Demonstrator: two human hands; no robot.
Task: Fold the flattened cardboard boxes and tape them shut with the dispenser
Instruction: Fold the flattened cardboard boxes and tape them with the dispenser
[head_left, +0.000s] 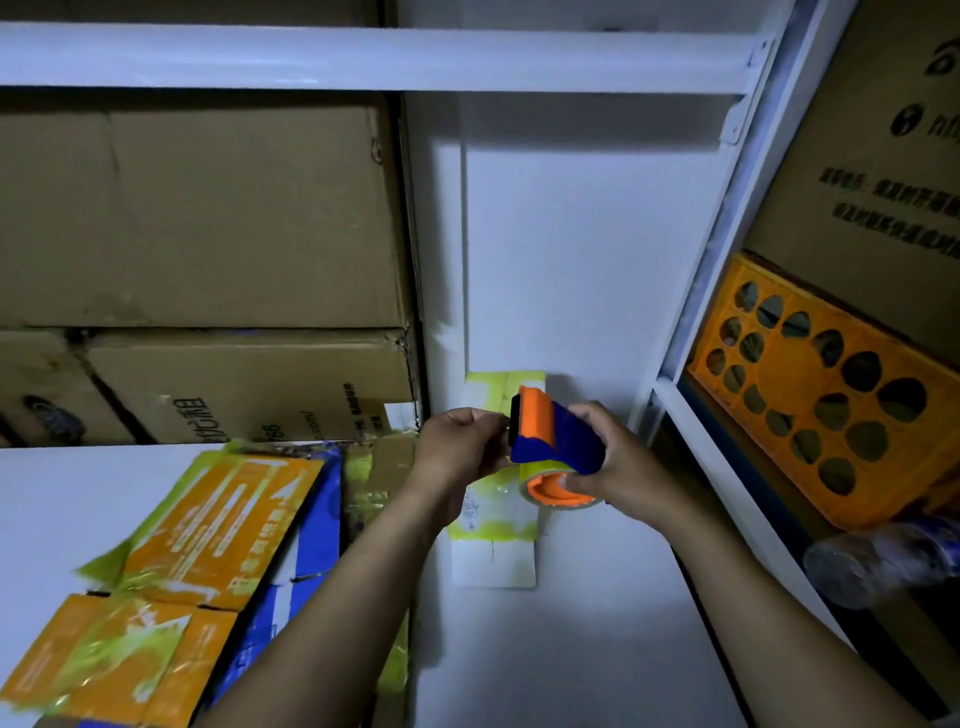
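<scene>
The right hand (618, 457) is closed around the blue-and-orange dispenser (550, 436), with the fingers wrapped over its blue body and the fingertips on the orange core of the tape roll (540, 474). The left hand (457, 447) has its fingers curled and pinches at the dark front edge of the dispenser. Whether the loose tape end lies between those fingers cannot be told. Both hands hold the dispenser in the air, above a small white and yellow-green flattened box (493, 551) that lies flat on the white bench (597, 649). The dispenser does not touch this box. A stack of orange and blue flattened boxes (208, 530), also unfolded and carrying strips of yellowish tape, lies on the bench to the left. Brown cartons (208, 218) stand behind the stack. An orange crate (810, 395) sits in the shelf unit to the right. Judged from this layout, the step in hand is preparation of the dispenser, probably freeing or drawing out the tape end. No box in view is yet folded into shape. The next move calls for one hand to be freed. A flattened box must then be raised, squared and its flaps closed before tape is laid along the seam.
</scene>
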